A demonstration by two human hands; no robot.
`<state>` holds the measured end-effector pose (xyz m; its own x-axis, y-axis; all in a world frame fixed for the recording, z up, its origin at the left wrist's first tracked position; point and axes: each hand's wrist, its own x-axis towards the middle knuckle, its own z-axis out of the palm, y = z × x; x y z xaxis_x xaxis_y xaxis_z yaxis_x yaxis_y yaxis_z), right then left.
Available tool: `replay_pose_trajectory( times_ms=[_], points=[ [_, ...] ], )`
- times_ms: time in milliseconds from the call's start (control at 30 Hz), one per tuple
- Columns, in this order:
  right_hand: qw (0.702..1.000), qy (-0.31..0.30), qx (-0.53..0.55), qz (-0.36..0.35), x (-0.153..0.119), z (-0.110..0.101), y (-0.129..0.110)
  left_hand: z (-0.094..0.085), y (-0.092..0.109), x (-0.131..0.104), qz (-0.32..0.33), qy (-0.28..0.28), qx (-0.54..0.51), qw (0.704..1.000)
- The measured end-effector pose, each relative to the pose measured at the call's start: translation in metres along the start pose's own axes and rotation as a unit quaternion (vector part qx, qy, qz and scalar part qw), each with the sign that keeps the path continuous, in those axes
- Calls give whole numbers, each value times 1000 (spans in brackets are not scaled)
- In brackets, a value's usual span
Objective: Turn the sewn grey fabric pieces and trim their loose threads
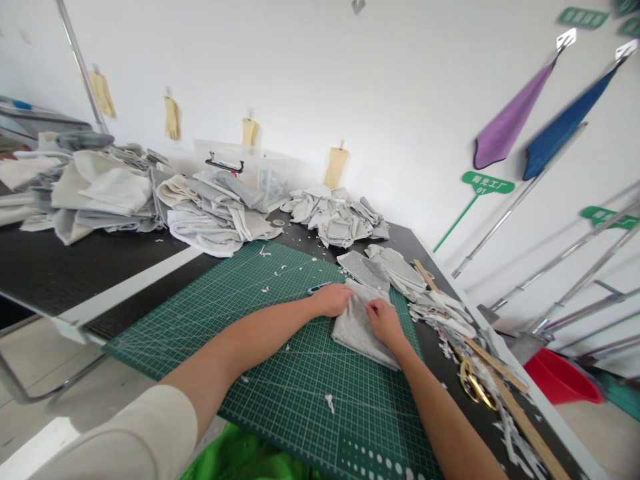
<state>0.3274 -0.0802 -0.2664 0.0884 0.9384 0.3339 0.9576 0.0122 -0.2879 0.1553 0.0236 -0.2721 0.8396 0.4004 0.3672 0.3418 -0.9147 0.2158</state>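
A folded piece of light grey fabric (356,328) lies on the green cutting mat (240,300). At its far left edge my left hand (334,300) is closed on the cloth, fingertips partly hidden. My right hand (386,324) rests over the fabric's right side, its fingers curled and pinching the cloth near the middle. Just beyond my left hand lies a small blue-handled tool (317,289), partly covered, its kind unclear. Another flat grey fabric piece (364,268) touches the far side of the folded one.
Fabric heaps (215,207) line the table's back, before a clear plastic box (285,170). To the right are gold-handled scissors (475,385), wooden rulers (525,427) and fabric scraps (445,310). White lint dots the mat. A red bucket (563,379) stands beyond the table's right edge.
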Motion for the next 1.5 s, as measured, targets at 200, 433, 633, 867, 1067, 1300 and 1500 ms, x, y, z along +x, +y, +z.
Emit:
replay_pose_trajectory(
  times_ms=[200, 433, 633, 867, 1067, 1300, 1500],
  points=[
    [999, 26, 46, 14, -5, 0, 6, -1, 1, 0, -2, -7, 25, 1000],
    [995, -18, 89, -51, -13, -13, -1, -1, 2, 0, -6, -12, 21, 1000],
    [976, -108, 137, -129, -25, -34, -23, -2, 3, 1, -4, -18, 16, 1000],
    [950, -201, 198, -133, -28, -33, -26, 0, 2, 0, -21, -23, 13, 999],
    [952, -199, 171, -156, -28, -29, -29, 0, 2, 0, -8, -19, 26, 999],
    [946, -187, 199, -173, -30, -28, -33, 0, 3, 0, -6, -14, 35, 999],
    [957, -133, 229, -115, -32, -26, -26, -1, 2, 0, -5, -19, 34, 999]
  ],
)
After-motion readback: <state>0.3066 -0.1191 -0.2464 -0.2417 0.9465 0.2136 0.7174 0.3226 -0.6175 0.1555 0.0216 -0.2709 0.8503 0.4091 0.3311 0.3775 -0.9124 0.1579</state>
